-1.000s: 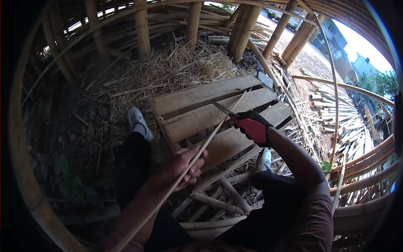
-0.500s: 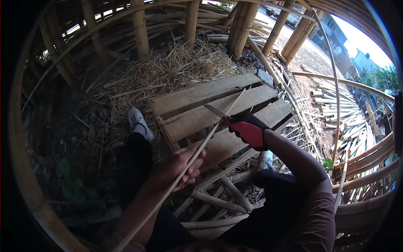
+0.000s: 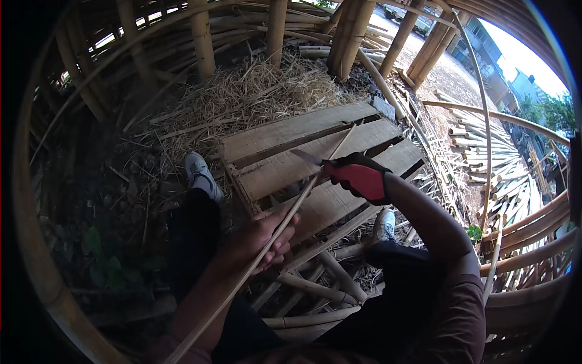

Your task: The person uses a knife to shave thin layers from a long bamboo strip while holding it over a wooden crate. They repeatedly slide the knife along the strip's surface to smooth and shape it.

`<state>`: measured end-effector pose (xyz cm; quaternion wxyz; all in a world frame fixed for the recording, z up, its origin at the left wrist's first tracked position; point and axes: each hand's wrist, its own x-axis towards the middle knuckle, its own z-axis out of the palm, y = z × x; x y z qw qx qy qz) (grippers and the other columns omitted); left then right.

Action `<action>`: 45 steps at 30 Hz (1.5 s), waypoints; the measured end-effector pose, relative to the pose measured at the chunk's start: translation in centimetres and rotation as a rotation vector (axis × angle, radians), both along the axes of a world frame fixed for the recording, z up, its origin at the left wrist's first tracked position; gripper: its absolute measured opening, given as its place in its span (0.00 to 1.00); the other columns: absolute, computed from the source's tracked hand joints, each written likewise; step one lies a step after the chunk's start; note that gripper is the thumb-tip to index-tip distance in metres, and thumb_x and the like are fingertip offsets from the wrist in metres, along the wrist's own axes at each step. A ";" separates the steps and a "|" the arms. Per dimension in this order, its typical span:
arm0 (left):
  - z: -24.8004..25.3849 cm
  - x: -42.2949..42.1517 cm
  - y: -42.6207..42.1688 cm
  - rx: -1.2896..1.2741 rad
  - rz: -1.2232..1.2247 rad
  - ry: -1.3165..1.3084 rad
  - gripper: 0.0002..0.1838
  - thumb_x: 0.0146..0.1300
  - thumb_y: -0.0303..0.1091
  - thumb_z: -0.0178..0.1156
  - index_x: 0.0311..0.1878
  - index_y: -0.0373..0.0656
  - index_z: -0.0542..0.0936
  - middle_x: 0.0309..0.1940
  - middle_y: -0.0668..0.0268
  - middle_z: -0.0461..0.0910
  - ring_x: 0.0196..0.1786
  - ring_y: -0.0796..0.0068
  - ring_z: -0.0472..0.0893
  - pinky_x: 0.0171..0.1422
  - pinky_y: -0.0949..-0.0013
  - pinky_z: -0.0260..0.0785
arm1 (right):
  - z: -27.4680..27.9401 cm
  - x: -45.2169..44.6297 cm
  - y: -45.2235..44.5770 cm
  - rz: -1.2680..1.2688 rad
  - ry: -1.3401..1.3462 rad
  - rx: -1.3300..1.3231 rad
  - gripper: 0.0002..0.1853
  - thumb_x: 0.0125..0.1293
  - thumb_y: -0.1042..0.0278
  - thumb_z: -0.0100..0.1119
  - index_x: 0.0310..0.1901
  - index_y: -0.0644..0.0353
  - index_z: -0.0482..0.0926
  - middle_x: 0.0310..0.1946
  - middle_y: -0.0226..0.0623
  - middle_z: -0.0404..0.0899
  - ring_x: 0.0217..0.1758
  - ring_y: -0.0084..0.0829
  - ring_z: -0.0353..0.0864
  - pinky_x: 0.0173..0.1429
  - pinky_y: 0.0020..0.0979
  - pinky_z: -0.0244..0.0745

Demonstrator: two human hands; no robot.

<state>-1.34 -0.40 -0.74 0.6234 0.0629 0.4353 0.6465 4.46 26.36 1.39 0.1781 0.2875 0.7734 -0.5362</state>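
Note:
My bare left hand (image 3: 272,239) is wrapped round a long thin bamboo strip (image 3: 242,278), which slants from the bottom edge up over a slatted wooden pallet (image 3: 291,162). In a red and black glove, my right hand (image 3: 359,177) grips a knife by its handle. The knife blade (image 3: 307,157) points up and left, across the strip near its upper part. Where exactly the edge meets the strip is too small to tell.
Dry shavings (image 3: 242,103) lie behind the pallet, with upright bamboo posts (image 3: 276,33) beyond. A stack of cut bamboo poles (image 3: 497,158) is at the right. My shoes (image 3: 200,173) stand on both sides of the pallet. Crossed bamboo pieces (image 3: 318,290) lie below it.
My right hand first moved with the knife down and left along the strip, then slightly up. My left hand has hardly moved.

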 end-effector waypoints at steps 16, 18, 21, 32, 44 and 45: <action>0.0 -0.1 0.4 0.052 0.012 -0.024 0.16 0.79 0.44 0.38 0.44 0.41 0.68 0.13 0.76 0.62 0.08 0.88 0.63 0.08 0.83 0.53 | -1.5 1.3 -2.3 -0.164 0.303 0.097 0.25 0.70 0.39 0.52 0.31 0.56 0.78 0.19 0.23 0.68 0.20 0.15 0.63 0.22 0.24 0.57; 0.2 -0.1 0.3 0.036 0.016 -0.016 0.16 0.79 0.44 0.38 0.44 0.41 0.68 0.13 0.77 0.62 0.08 0.88 0.63 0.08 0.83 0.52 | -0.3 1.1 -3.1 0.032 0.168 0.184 0.26 0.70 0.40 0.51 0.30 0.57 0.77 0.17 0.22 0.67 0.17 0.16 0.61 0.21 0.25 0.56; -0.2 0.1 0.0 0.024 0.007 -0.027 0.16 0.79 0.44 0.38 0.44 0.42 0.68 0.13 0.77 0.62 0.08 0.88 0.63 0.08 0.83 0.52 | -0.3 0.4 -0.6 -0.069 0.242 0.178 0.27 0.70 0.38 0.50 0.28 0.56 0.76 0.17 0.22 0.67 0.17 0.17 0.61 0.21 0.26 0.56; -0.7 -0.2 0.5 -0.002 0.017 0.100 0.16 0.79 0.44 0.39 0.42 0.42 0.69 0.12 0.77 0.62 0.08 0.88 0.59 0.10 0.83 0.51 | 0.6 1.7 -4.4 -0.106 0.039 -0.078 0.26 0.70 0.39 0.51 0.28 0.56 0.76 0.17 0.24 0.67 0.19 0.16 0.64 0.23 0.26 0.58; -0.1 -0.1 0.6 0.004 0.023 0.077 0.16 0.78 0.45 0.40 0.42 0.43 0.70 0.11 0.77 0.62 0.07 0.88 0.57 0.10 0.81 0.49 | -0.9 1.7 -3.0 -0.106 0.145 0.038 0.30 0.70 0.32 0.46 0.28 0.56 0.74 0.16 0.22 0.63 0.15 0.16 0.59 0.21 0.26 0.55; 0.0 -0.1 0.6 -0.023 0.028 0.056 0.16 0.78 0.45 0.40 0.42 0.42 0.70 0.11 0.76 0.62 0.07 0.87 0.57 0.10 0.81 0.49 | -0.9 2.0 -4.1 -0.026 0.114 0.158 0.30 0.70 0.33 0.46 0.27 0.55 0.74 0.16 0.21 0.63 0.14 0.16 0.58 0.20 0.26 0.54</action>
